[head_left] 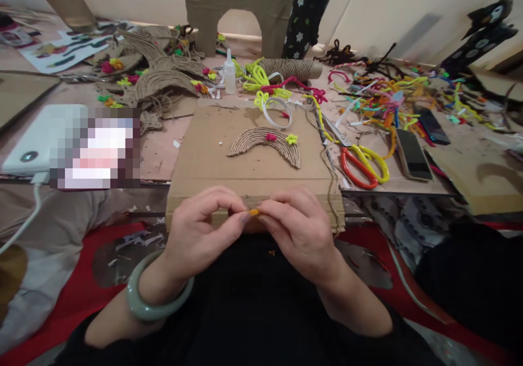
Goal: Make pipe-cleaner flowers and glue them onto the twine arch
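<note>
Low over the front edge of a cardboard sheet (212, 183), my left hand (206, 224) and my right hand (300, 227) meet fingertip to fingertip. Both pinch a small orange pipe cleaner piece (254, 212), mostly covered by the fingers. Beyond them on the cardboard lies an arch of coiled jute cord (247, 140). A pink pipe cleaner flower (271, 136) and a yellow-green one (291, 139) sit on it. A white ring of tape (266, 116) is behind the arch. Scissors (359, 172) with red and yellow handles lie right of the cardboard.
A glue bottle (229, 74) and a jute twine roll (292, 68) stand farther back. Finished cord arches (165, 84) pile up at left, near a white power bank (41, 137). Tangled pipe cleaners (392, 102) and a phone (413, 153) are at right. People sit on both sides.
</note>
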Tool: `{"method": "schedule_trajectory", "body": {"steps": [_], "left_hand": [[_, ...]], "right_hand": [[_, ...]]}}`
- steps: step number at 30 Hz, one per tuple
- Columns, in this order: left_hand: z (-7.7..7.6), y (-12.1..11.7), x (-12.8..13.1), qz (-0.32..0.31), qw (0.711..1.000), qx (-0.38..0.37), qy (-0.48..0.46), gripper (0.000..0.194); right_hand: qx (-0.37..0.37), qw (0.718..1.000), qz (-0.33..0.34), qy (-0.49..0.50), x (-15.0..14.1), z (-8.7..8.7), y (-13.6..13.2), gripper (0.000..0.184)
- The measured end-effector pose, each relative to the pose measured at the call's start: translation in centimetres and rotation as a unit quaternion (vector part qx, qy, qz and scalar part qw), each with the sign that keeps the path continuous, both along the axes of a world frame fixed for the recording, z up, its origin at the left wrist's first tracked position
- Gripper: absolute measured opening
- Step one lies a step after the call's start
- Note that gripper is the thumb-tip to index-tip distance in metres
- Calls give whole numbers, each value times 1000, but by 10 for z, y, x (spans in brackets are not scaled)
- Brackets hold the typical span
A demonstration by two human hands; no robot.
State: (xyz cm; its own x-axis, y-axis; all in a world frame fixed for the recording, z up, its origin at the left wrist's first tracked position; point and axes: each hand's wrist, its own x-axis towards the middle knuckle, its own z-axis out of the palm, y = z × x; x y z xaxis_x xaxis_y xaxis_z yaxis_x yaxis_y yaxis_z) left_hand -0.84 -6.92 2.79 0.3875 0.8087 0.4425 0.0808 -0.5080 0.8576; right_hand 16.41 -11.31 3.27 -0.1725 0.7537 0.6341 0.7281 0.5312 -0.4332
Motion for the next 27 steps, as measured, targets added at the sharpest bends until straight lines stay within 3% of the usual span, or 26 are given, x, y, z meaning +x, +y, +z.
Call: {"method": "schedule_trajectory", "body": {"steps": [16,23,27], "left_hand": [[7,-3,-2,-41,999,7,-16,15],[5,-6,-1,-30,998,-43,19,12],[0,-8,-1,-37,996,-78,19,10]], "right_hand": [[-74,986,77,128,-8,7,-1,13],[-204,939,105,255,-6,3,-6,6],[-215,930,108,279,-6,-3,-3,7]]}}
